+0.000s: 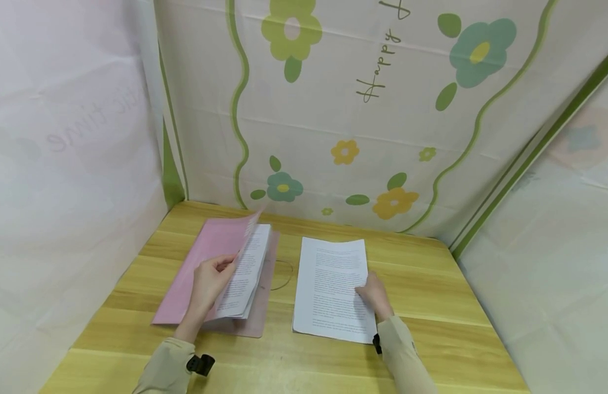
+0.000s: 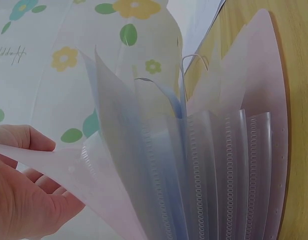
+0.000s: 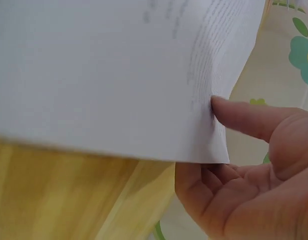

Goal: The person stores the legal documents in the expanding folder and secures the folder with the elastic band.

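Cloth panels printed with flowers enclose a wood-grained table (image 1: 422, 284), which I monitor remotely on a clock dial centred on a thin loop (image 1: 291, 272) upon its surface. The back panel (image 1: 304, 109) rises at 12 o'clock, its "Happy" lettering at 1; further panels stand at 10 and 2.

At 9 o'clock lies the pink folder (image 1: 212, 238), its cover raised at an angle. Inside are printed sheets (image 1: 242, 284) and, in the left wrist view, clear pockets (image 2: 211, 165) with perforated edges, fanned apart. At 3 o'clock, apart from the folder, lies the paper stack (image 1: 330, 290), text upward. The raised cover and the left hand (image 1: 208, 284) block part of my sight of the folder's contents. A black device (image 1: 201, 365) is worn at the left wrist, beside a beige sleeve (image 1: 168, 366).

The left hand pinches the cover near its free edge, thumb and fingers on opposite faces. The right hand (image 1: 375, 295) pinches the stack at its 3 o'clock edge: thumb upon the top page, fingers curled beneath, the paper bending at the thumb. How many pages it grips, I cannot tell.
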`<control>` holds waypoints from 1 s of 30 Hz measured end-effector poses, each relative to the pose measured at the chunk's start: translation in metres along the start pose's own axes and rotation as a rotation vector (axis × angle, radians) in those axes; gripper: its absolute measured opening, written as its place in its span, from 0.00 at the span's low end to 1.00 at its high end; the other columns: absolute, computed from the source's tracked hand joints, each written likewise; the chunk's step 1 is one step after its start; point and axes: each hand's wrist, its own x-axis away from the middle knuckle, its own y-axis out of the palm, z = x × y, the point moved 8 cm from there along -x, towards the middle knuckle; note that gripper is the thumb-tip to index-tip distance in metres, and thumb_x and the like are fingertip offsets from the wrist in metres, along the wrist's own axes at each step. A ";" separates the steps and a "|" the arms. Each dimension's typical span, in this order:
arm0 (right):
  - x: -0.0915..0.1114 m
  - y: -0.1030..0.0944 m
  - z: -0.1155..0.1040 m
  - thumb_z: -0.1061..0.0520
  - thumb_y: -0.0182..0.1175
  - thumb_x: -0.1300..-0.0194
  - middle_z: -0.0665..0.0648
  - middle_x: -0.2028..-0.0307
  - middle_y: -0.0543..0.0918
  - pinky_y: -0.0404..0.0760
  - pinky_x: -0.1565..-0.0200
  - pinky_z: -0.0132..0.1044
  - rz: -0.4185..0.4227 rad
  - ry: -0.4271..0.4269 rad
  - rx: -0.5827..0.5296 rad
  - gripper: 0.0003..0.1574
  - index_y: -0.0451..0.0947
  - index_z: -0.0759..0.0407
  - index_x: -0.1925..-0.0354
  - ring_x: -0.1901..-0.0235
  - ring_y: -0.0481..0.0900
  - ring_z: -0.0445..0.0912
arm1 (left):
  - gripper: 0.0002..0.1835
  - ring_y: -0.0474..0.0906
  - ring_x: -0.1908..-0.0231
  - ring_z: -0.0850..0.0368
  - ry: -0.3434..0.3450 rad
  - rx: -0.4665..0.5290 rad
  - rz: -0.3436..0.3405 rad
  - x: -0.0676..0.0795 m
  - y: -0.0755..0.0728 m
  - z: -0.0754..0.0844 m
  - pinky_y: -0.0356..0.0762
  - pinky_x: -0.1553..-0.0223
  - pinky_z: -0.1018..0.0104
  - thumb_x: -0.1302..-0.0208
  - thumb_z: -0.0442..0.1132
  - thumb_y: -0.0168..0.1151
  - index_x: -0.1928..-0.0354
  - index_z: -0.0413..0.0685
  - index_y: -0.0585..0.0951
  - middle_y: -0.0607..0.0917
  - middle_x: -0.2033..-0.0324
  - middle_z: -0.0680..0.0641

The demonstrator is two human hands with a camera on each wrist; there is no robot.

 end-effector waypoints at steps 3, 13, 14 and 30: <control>-0.002 -0.001 0.004 0.66 0.51 0.34 0.80 0.41 0.72 0.75 0.43 0.59 -0.004 -0.017 -0.017 0.32 0.59 0.79 0.34 0.44 0.75 0.68 | 0.16 0.82 0.68 0.65 -0.004 0.000 -0.001 0.000 0.000 0.000 0.74 0.69 0.77 0.37 0.39 0.62 0.50 0.41 0.86 0.90 0.60 0.39; -0.004 -0.005 0.016 0.62 0.44 0.27 0.78 0.41 0.74 0.80 0.50 0.53 -0.036 -0.021 -0.161 0.29 0.62 0.72 0.32 0.47 0.79 0.65 | 0.16 0.83 0.67 0.62 -0.013 -0.006 -0.014 -0.001 -0.001 0.000 0.73 0.69 0.77 0.36 0.40 0.62 0.50 0.41 0.86 0.90 0.60 0.39; -0.004 -0.006 0.018 0.61 0.45 0.27 0.77 0.41 0.75 0.80 0.51 0.51 -0.039 -0.012 -0.178 0.29 0.63 0.71 0.32 0.47 0.79 0.64 | 0.16 0.83 0.67 0.62 -0.011 -0.006 -0.013 -0.001 -0.001 0.000 0.73 0.69 0.76 0.36 0.40 0.62 0.50 0.41 0.86 0.90 0.59 0.39; 0.003 -0.014 0.028 0.59 0.47 0.25 0.69 0.54 0.84 0.78 0.70 0.35 -0.122 0.032 -0.452 0.26 0.65 0.71 0.34 0.72 0.81 0.41 | 0.16 0.80 0.69 0.67 -0.012 -0.033 -0.007 -0.004 -0.004 -0.001 0.73 0.68 0.77 0.36 0.40 0.61 0.50 0.42 0.86 0.90 0.60 0.40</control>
